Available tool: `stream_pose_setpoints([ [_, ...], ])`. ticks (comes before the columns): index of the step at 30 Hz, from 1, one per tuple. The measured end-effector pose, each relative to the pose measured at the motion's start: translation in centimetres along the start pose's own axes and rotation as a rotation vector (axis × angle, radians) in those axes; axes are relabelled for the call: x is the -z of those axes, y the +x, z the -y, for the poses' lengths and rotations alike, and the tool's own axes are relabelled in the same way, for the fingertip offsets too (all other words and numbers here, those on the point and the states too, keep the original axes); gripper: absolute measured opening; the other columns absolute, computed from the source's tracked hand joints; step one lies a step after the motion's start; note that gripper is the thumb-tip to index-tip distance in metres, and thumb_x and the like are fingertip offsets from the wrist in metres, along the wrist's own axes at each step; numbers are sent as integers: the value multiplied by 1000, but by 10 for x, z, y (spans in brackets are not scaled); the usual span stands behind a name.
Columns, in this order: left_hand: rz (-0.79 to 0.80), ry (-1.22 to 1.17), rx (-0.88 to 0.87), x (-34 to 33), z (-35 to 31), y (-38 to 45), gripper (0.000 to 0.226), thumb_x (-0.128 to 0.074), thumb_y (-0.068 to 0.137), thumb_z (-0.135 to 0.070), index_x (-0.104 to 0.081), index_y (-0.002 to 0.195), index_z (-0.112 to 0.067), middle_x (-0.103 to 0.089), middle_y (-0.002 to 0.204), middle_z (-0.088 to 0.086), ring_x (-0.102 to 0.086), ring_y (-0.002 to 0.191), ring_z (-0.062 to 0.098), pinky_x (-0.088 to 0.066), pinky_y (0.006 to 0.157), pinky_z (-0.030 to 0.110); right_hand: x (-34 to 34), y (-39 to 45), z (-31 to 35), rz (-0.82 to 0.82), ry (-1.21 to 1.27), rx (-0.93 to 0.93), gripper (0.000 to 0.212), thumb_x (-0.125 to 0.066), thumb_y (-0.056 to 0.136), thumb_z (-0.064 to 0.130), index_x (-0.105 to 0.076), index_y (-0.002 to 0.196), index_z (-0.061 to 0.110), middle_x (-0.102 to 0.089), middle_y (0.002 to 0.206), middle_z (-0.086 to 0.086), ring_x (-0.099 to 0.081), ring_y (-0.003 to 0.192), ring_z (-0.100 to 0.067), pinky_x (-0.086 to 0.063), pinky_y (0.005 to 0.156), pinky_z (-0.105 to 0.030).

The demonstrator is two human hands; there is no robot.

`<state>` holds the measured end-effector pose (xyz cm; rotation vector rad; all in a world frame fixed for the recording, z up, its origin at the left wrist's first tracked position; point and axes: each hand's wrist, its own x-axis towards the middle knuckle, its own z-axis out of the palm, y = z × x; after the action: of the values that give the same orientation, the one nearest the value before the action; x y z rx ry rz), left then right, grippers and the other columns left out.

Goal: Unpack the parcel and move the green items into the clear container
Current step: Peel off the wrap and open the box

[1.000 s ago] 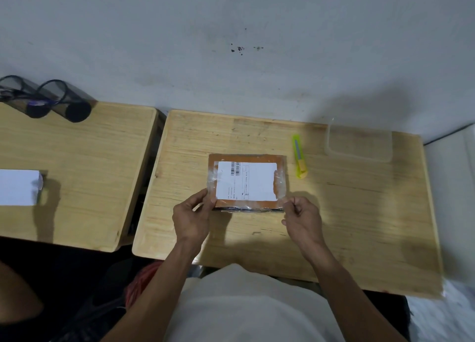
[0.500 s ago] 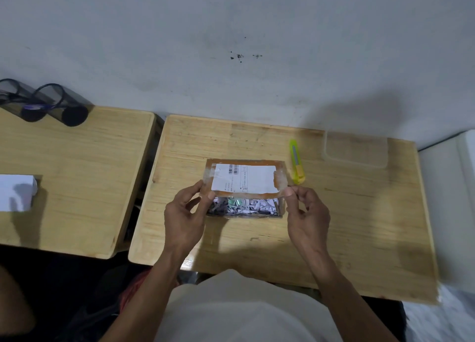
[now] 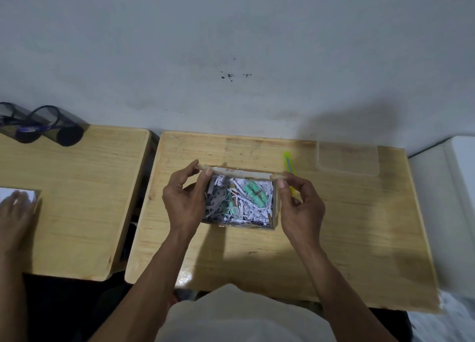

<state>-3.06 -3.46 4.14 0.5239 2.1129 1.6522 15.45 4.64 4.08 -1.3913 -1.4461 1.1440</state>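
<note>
On a wooden desk (image 3: pixel 334 239) by a grey wall (image 3: pixel 231 33) — both hands' fingers (image 3: pixel 205 173) pinch the parcel lid (image 3: pixel 241 171).

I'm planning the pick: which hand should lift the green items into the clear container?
Probably the right hand: the clear container sits on its side of the box, and the larger green cluster lies nearer it. The left hand could keep the lid up.

One opened parcel (image 3: pixel 274 208), one clear container (image 3: pixel 348 158), one yellow cutter (image 3: pixel 289 164), two wooden tables (image 3: pixel 359 239), two dark cups (image 3: pixel 64 128).
</note>
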Motion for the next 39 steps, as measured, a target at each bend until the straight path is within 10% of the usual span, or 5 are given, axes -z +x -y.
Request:
stream_pose_setpoints([
  [7,-107,51,-39,-30,-3,38,39,-80,86,-40,-73,112,-12,-74,109,2,-69,106,16,-60,85,46,-27,34,5,-173,7,50,7,-66,92,19,-64,99,17,-67,91,15,-60,82,12,-42,64,-4],
  [17,68,393,-304,-54,22,50,52,-75,89,-34,-58,134,-15,-54,140,12,-47,130,25,-46,101,41,-39,48,-37,93,-458,369,46,-50,99,21,-42,145,22,-35,155,-3,-35,140,-21,-25,103,-8],
  [27,479,892,-406,-50,61,78,65,-60,94,-53,-46,150,-24,-27,162,18,-34,141,43,-44,101,59,-50,70,-62,344,-750,188,62,-41,99,45,-19,154,28,-1,164,2,-11,148,-25,-34,110,-44],
  [39,598,800,-261,-42,91,59,72,-22,98,-65,-26,160,-29,-12,169,8,-20,148,33,-41,112,52,-61,72,-74,527,-963,76,64,-28,100,51,-1,155,31,12,163,0,0,150,-27,-22,118,-45],
])
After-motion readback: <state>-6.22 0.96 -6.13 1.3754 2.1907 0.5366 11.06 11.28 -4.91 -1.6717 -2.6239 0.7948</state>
